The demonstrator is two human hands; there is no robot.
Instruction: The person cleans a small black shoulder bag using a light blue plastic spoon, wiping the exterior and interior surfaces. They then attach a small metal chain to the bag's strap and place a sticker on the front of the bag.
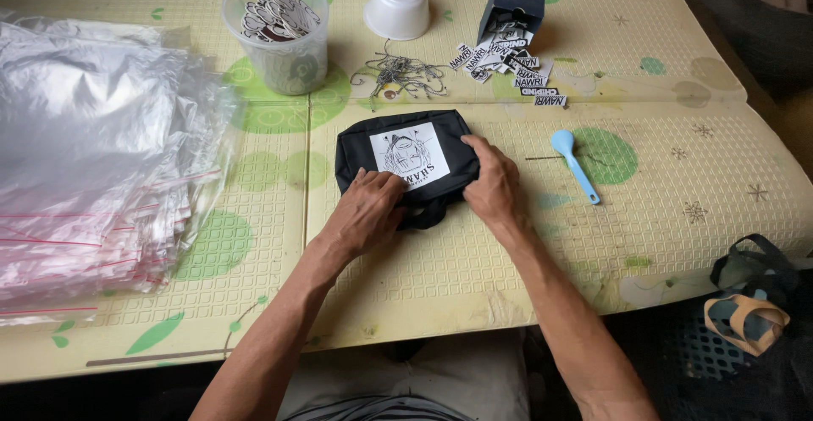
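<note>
Both forearms are bare with no sleeves, and light beige trousers [440,379] cover the lap.

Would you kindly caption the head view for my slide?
Both hands, left and right, press a black pouch on a patterned mat.

Black pouch [406,163] with a white square printed label on top, lying flat mid-mat, slightly tilted, a strap loop poking out at its near edge, near side partly covered by both hands.
</note>
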